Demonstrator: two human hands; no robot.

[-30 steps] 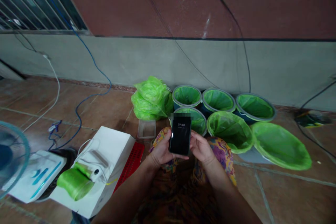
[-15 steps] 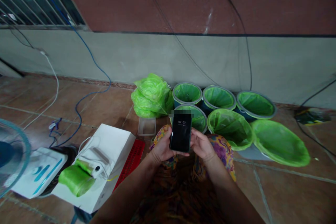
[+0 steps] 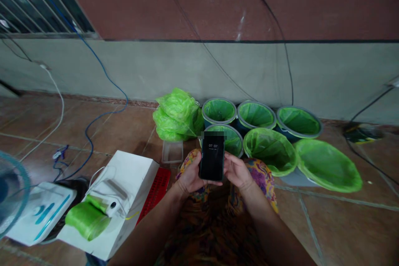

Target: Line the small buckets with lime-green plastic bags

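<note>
A black phone [image 3: 212, 158] stands upright in front of me, its dark screen showing 07:07. My left hand [image 3: 192, 176] is closed around its left side and lower edge. At its right edge, the fingers of my right hand [image 3: 238, 171] are bent against the phone and grip it too. Just beyond the phone is a bucket lined with a green bag [image 3: 232, 143], partly covered by it. My knees, in patterned trousers [image 3: 261, 176], lie under and beside both hands.
More green-lined buckets [image 3: 256, 115] stand along the wall. Left of them are a heap of green bags [image 3: 177, 116] and a clear plastic tray [image 3: 172, 152]. A white box [image 3: 131, 174] carries a green roll [image 3: 87, 219] and a white device. A blue cable [image 3: 90, 133] crosses the tiles.
The whole scene has shifted slightly left as my head turned a little to the right. Both hands still hold the phone in the same way.
</note>
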